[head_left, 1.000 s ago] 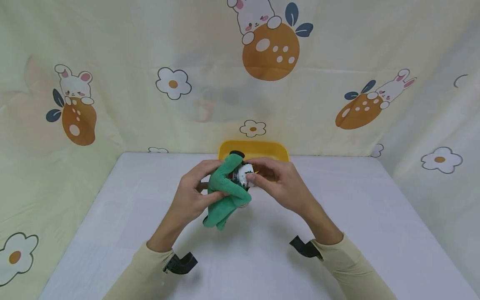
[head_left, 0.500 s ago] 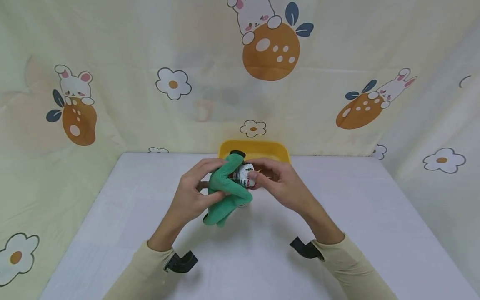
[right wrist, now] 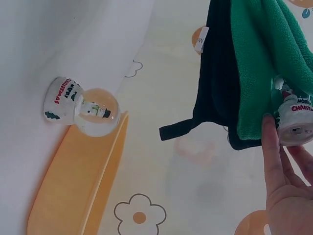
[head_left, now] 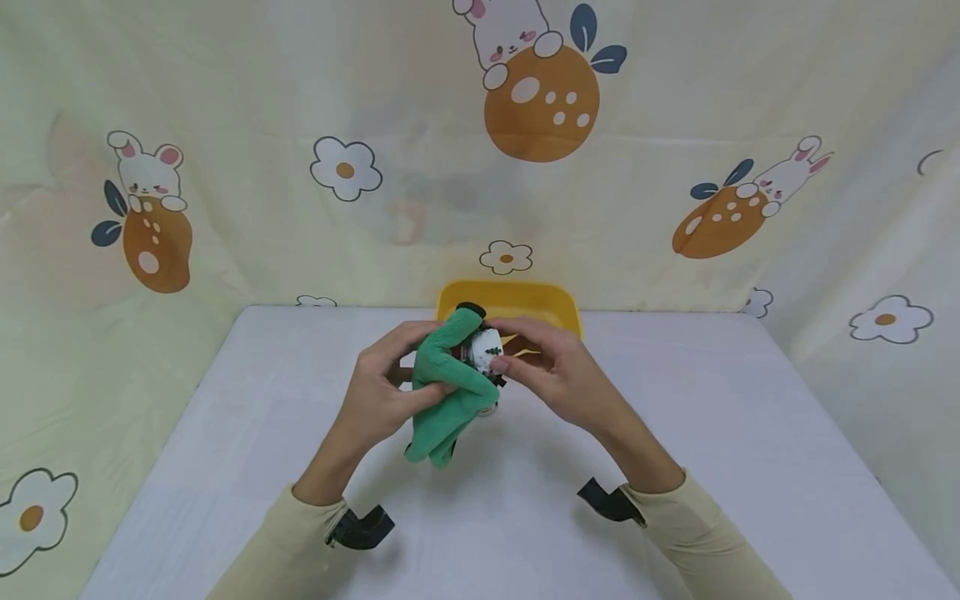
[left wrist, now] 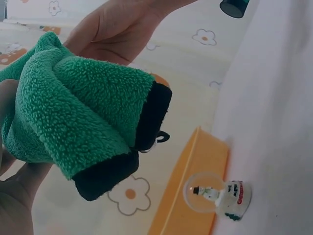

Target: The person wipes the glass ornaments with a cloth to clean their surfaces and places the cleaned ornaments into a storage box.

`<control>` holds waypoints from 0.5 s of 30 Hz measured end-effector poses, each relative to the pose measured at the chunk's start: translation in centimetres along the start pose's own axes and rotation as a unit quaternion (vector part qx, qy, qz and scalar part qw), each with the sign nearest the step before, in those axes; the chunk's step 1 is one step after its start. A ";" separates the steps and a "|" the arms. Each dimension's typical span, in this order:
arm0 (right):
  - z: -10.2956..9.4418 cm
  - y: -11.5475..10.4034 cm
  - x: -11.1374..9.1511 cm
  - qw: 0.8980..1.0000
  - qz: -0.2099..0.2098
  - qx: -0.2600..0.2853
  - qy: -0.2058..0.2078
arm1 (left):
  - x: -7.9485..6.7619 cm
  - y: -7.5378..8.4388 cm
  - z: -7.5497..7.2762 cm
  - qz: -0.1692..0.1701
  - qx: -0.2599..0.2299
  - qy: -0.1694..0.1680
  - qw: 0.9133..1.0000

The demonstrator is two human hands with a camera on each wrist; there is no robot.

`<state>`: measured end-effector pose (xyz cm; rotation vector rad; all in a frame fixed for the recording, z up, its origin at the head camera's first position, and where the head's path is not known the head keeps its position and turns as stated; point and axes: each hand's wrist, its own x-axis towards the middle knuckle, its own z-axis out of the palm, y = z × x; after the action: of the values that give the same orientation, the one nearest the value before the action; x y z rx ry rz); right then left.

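I see a person's two hands raised close together over a white table (head_left: 675,433), both busy with one small bundle. The left hand (head_left: 378,392) is clamped on a green cloth (head_left: 442,421), its thumb pressed over the folds and its other fingers behind. The cloth is fuzzy on its green side and dark on the other, with a white tag (right wrist: 201,39) and a dark hanging loop (right wrist: 176,130) along its edge.

The right hand (head_left: 573,371) pinches a snow globe (head_left: 483,348) by its white base, thumb on the near side. This globe is held in the air, tipped on its side, with its dome end tucked against the green folds and its base toward the right hand. Part of the red lettering on the base can be read; the dome is mostly hidden.

A second snow globe (right wrist: 63,101) stands upright on the table, in front of a yellow tray (head_left: 558,304) and near it. Its dome contains a snowman in a black hat, and its base says "Merry Christmas". The tray sits at the far edge, beyond the hands, before a pale curtain (head_left: 262,67) printed with rabbits and flowers. Beige sleeves (head_left: 270,554) cover both forearms.
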<state>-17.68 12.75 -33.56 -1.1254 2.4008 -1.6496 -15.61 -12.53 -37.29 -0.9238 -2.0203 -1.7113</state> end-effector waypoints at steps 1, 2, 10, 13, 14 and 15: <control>0.0 0.0 0.0 1.000 -0.005 0.000 0.000 | 0.0 0.0 0.0 -0.001 -0.002 0.000 1.000; 0.0 0.0 0.0 1.000 -0.011 -0.001 0.001 | 0.0 0.0 0.0 -0.002 -0.003 0.001 1.000; 0.1 -0.1 0.1 0.999 -0.053 -0.002 0.002 | -0.1 0.1 -0.1 -0.017 -0.012 0.004 1.000; 0.1 0.1 0.2 0.997 -0.082 -0.012 0.003 | 0.0 0.0 -0.1 -0.020 -0.016 0.005 1.000; 0.1 0.1 0.2 0.996 -0.092 -0.019 0.004 | 0.0 0.0 -0.2 -0.021 -0.017 0.005 1.000; 0.1 0.1 0.2 0.994 -0.102 -0.027 0.007 | 0.0 0.0 -0.2 -0.023 -0.019 0.005 1.000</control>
<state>-17.86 12.58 -33.66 -1.4156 2.4240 -1.6581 -15.63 -12.71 -37.27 -0.8852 -2.0239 -1.7807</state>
